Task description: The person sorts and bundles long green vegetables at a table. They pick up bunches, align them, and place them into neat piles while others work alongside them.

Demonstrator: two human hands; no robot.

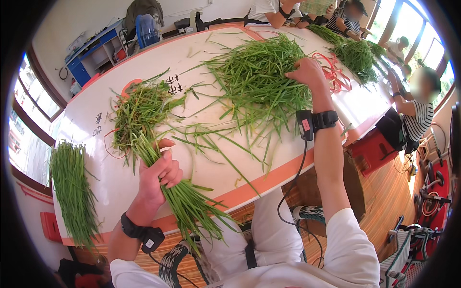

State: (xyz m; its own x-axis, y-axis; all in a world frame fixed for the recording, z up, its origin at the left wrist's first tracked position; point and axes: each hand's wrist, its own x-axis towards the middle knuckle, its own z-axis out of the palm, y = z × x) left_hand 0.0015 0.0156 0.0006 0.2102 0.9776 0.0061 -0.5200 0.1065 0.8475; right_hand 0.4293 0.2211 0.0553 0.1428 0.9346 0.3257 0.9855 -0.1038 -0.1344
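Observation:
My left hand (158,180) is closed around a bunch of long green chives (194,205). The pale cut ends point up and left, and the leaf tips hang past the table's near edge over my lap. My right hand (309,73) is at the right side of a big loose heap of chives (259,68), thumb out towards the leaves; whether its fingers hold any stems is hidden. Just beyond my left hand lies a tangled pile of trimmed, partly yellowed scraps (140,111). A neatly aligned chive bundle (72,187) rests at the table's left end.
Red plastic ties (333,73) lie right of the heap on the white table (201,97). More chives (354,59) are farther right, where other people sit. Cables run from my wrist devices. A red stool (372,154) stands at the right.

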